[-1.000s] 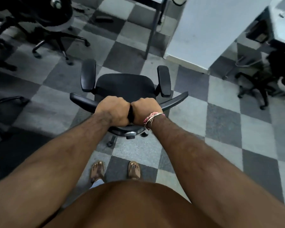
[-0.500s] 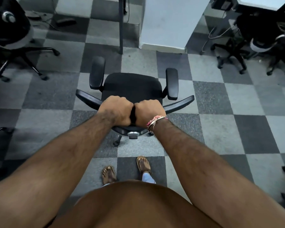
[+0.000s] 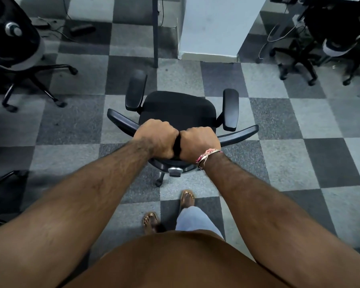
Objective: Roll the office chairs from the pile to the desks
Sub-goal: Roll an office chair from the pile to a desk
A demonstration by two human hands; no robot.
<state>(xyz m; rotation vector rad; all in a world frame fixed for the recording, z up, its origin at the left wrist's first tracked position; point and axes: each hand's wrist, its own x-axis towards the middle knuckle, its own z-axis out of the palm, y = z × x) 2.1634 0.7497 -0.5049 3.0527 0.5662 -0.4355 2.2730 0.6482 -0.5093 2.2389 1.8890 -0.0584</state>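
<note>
Both hands, left hand (image 3: 156, 138) and right hand (image 3: 199, 142), clench chair (image 3: 177, 109) backrest top mid-push; next steer toward desk leg (image 3: 154, 32).

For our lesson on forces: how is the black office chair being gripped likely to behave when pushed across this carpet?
The office chair probably rolls readily, since a caster shows beneath. Carpet tiles may add drag. Both hands, left hand and right hand, grip the backrest top, so a hard shove might tip it.
</note>
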